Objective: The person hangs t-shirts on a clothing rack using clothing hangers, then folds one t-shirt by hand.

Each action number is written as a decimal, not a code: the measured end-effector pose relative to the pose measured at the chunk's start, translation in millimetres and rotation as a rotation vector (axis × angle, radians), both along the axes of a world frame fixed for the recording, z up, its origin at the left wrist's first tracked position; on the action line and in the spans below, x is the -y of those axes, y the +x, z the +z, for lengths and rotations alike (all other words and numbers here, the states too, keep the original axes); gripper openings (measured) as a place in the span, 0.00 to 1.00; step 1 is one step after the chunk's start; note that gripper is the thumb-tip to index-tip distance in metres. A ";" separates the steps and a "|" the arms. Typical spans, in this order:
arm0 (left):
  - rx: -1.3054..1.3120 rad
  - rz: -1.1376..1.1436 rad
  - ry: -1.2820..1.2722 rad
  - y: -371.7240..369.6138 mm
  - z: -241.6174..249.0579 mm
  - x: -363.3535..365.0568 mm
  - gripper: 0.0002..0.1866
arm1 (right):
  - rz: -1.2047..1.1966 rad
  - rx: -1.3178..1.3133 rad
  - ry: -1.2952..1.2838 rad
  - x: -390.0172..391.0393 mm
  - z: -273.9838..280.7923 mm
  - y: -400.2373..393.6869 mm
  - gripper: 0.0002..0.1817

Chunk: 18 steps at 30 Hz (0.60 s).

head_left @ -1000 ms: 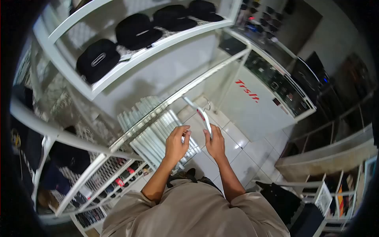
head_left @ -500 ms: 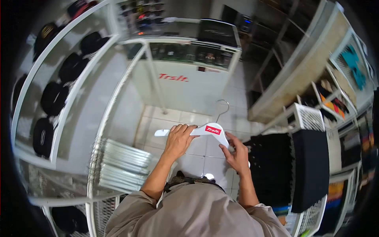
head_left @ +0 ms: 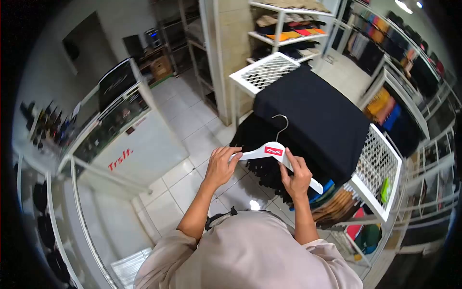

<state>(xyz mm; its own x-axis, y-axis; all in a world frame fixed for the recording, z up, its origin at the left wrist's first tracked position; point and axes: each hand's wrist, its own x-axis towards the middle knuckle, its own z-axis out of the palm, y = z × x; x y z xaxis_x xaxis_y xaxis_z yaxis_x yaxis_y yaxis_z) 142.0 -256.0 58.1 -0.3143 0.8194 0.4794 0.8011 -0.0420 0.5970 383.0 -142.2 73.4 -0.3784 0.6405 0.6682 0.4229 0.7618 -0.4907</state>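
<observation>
Left hand (head_left: 221, 166) now at end of white hanger (head_left: 257, 152), right hand (head_left: 297, 177) nearer label (head_left: 274, 151), both narrow around it

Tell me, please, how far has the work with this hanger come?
Already done, it seems: the white clothes hanger is picked up, held clear of any rail, its red label facing up.
In hand: the left hand and right hand hold it by its shoulders.
Left, probably: it carries no garment and its metal hook hangs on nothing. The black cloth lies draped over the white mesh rack.
</observation>
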 end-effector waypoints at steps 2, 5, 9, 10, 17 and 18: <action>-0.018 -0.069 0.000 0.6 0.8 -31.0 0.14 | -0.118 0.004 -0.013 -8.0 -2.6 20.9 0.29; -0.091 -0.122 0.006 -6.7 -0.6 -78.8 0.16 | -0.240 0.018 -0.023 -14.6 -10.0 42.0 0.29; -0.263 -0.127 0.138 -23.3 -15.1 -146.6 0.28 | -0.373 0.089 -0.088 -9.6 -14.8 53.4 0.30; -0.338 -0.138 0.168 -29.8 -21.0 -162.0 0.28 | -0.395 0.081 -0.044 -9.6 -19.1 53.4 0.30; -0.383 -0.388 0.300 -59.6 -10.3 -206.5 0.14 | -0.488 0.143 -0.100 -4.7 -19.9 30.2 0.31; -0.317 -0.379 0.322 -60.3 -4.9 -208.7 0.13 | -0.494 0.135 -0.086 -3.7 -19.1 25.2 0.32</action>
